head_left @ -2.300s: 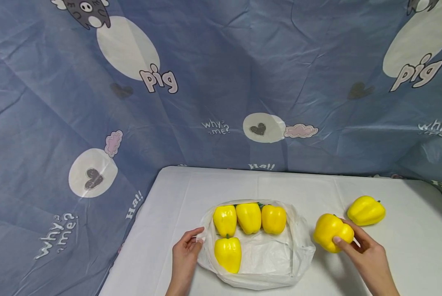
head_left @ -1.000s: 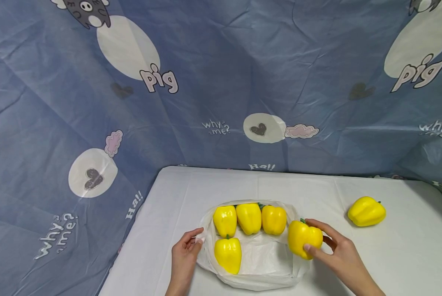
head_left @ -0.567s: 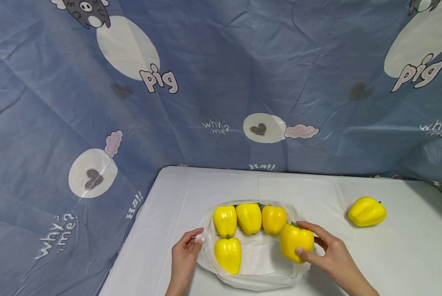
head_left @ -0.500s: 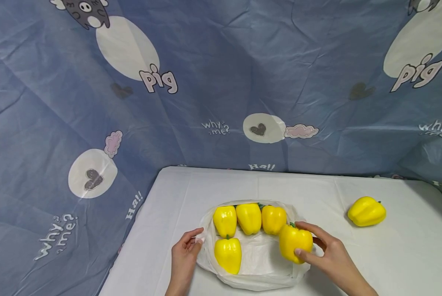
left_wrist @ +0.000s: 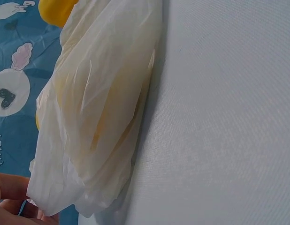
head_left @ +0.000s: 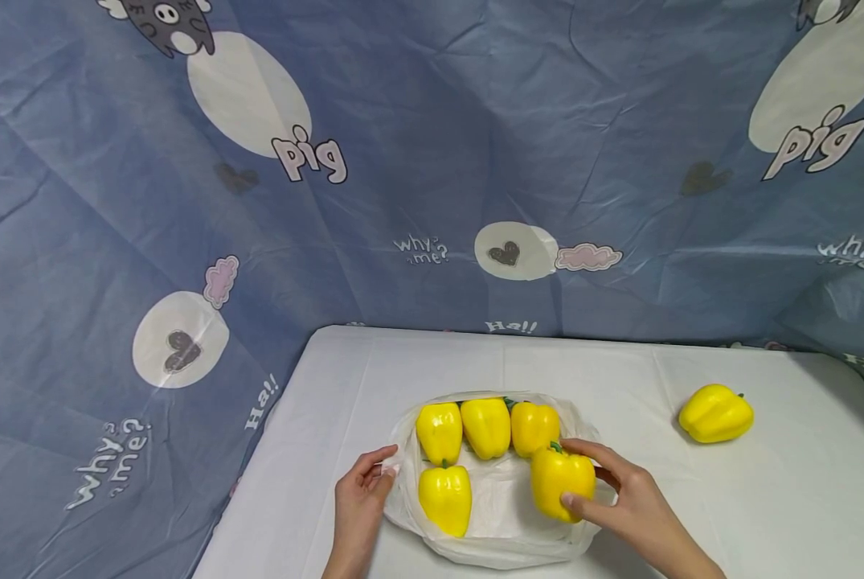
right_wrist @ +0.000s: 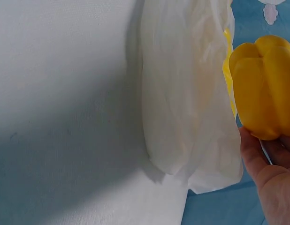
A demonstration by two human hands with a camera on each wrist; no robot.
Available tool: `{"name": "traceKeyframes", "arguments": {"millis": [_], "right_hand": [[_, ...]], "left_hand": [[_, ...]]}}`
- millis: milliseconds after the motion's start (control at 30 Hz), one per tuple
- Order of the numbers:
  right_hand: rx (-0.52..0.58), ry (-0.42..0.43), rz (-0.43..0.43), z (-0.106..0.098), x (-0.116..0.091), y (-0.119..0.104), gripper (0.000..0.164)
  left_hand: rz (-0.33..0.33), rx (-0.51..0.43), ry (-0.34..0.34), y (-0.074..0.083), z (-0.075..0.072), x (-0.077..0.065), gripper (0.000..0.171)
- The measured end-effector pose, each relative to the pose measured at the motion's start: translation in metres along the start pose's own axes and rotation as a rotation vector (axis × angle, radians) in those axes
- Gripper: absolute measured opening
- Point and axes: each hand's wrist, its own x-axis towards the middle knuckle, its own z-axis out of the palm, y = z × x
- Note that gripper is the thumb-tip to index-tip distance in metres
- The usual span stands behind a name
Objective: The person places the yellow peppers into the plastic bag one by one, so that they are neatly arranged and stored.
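A white plastic bag (head_left: 507, 555) lies with its mouth spread wide on the table, several yellow bell peppers (head_left: 486, 428) inside along its back and left side. At its left rim my left hand (head_left: 359, 498) pinches the plastic between thumb and fingers; the left wrist view shows those fingers (left_wrist: 13, 187) at the bag's edge. My right hand (head_left: 623, 498) grips another yellow bell pepper (head_left: 562, 482), green stem up, over the right part of the bag's opening. From the right wrist, this pepper (right_wrist: 264, 89) appears above the bag's rim, thumb and fingers around it.
One more yellow bell pepper (head_left: 717, 413) lies on its side on the white table (head_left: 620, 370), right of the bag. Behind the table hangs a blue printed cloth (head_left: 417, 161), which also runs along the left side.
My right hand has carried the bell pepper leftward from beside the bag to over its opening, turning it stem up. The left hand stays at the rim.
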Motion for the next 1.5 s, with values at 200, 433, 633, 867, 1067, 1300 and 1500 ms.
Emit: {"name": "traceKeyframes", "arguments": {"millis": [200, 433, 633, 867, 1067, 1300, 1500], "right_hand": [[0.002, -0.025, -0.012, 0.005, 0.002, 0.001, 0.058], [0.031, -0.055, 0.027, 0.01, 0.006, -0.001, 0.06], [0.042, -0.076, 0.019, 0.015, 0.007, -0.002, 0.06], [0.039, -0.092, -0.025, 0.02, 0.01, -0.003, 0.059], [0.03, -0.11, -0.032, 0.024, 0.012, -0.004, 0.059], [0.019, -0.11, -0.036, 0.032, 0.014, -0.001, 0.062], [0.026, -0.135, -0.044, 0.037, 0.016, -0.001, 0.062]], "left_hand": [[-0.001, 0.017, 0.014, 0.0, 0.001, 0.0, 0.031], [-0.015, 0.032, 0.027, 0.001, 0.002, 0.001, 0.031], [0.005, 0.025, 0.026, 0.001, 0.002, -0.001, 0.03], [-0.01, 0.011, 0.023, 0.001, 0.002, 0.0, 0.03], [-0.014, 0.013, 0.014, 0.0, 0.002, 0.0, 0.031], [-0.013, 0.007, 0.017, 0.001, 0.002, 0.001, 0.031], [-0.002, 0.019, 0.017, 0.001, 0.003, 0.0, 0.031]]}}
